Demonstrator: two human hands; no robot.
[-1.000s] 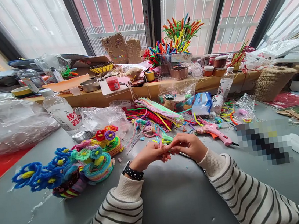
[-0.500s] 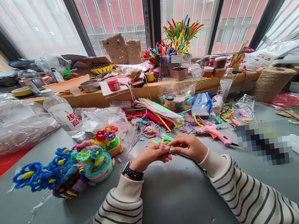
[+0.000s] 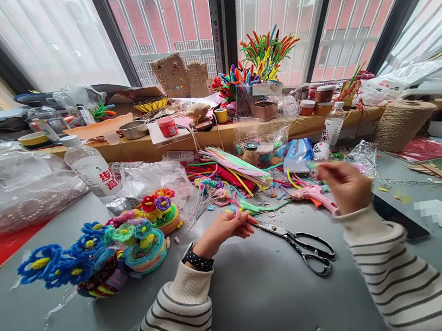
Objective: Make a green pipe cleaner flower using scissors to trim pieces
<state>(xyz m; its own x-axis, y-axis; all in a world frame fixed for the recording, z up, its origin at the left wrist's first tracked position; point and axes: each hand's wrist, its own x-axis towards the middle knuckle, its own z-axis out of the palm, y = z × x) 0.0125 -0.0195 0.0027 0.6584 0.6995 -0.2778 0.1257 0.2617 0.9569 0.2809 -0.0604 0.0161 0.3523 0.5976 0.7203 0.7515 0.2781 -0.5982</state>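
My left hand [image 3: 227, 227] is closed in a pinch on a small pink-and-blue fuzzy pipe cleaner piece [image 3: 235, 212]. Raised to the right, my right hand [image 3: 346, 186] pinches a tiny greenish bit [image 3: 312, 165], blurred and too small to name. Black-handled scissors [image 3: 297, 239] lie on the table between my hands, their blade tips close to my left fingers. Beyond the left hand is a bent green pipe cleaner [image 3: 257, 206]. A pink hot glue gun [image 3: 314, 196] lies partly behind my right hand. Pipe cleaner flowers [image 3: 73, 260] stand left of my left wrist.
A bundle of pastel pipe cleaners [image 3: 237, 166] lies at the table's middle back. Water bottles [image 3: 94, 169] stand left and right. A twine spool [image 3: 404, 123] is at far right. Behind runs a crowded wooden ledge [image 3: 136, 147]. A dark flat panel [image 3: 399, 220] lies beside my right wrist.
My right hand has parted from the left and moved right and up, uncovering the scissors on the table. My left hand has stayed nearly in place with its pipe cleaner piece.
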